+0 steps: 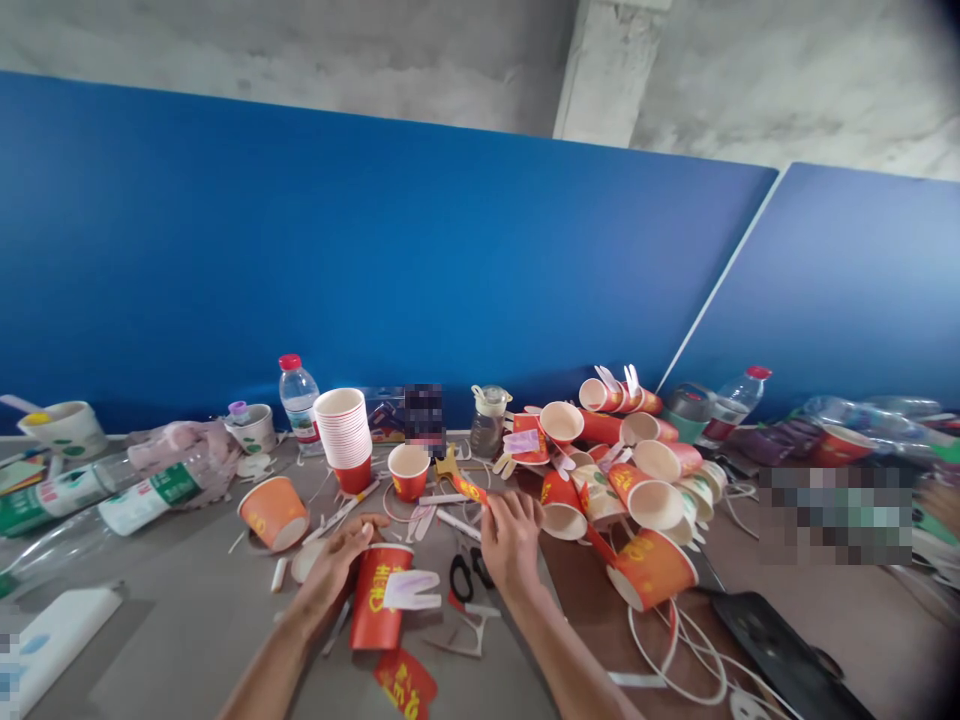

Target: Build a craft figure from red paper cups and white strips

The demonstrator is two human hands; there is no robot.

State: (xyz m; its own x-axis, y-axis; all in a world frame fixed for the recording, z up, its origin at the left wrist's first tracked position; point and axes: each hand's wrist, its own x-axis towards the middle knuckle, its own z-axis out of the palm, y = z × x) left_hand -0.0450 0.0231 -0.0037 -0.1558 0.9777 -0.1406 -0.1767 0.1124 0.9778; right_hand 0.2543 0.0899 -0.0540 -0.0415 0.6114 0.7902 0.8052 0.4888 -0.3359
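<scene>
Nearest, a red paper scrap (405,683) lies below the upside-down red paper cup (377,598), which the left hand (339,563) steadies with fingers curled on its base rim; a white cut-out sticks to its side. Right hand (511,537) pinches a red paper strip (466,487). Far left, stacked cups (344,428) nest empty; finished cups (637,480) pile right

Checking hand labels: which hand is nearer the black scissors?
Right. The right hand rests just right of the black scissors, nearly touching them. The left hand is farther left, on the upright red cup that stands between.
</scene>
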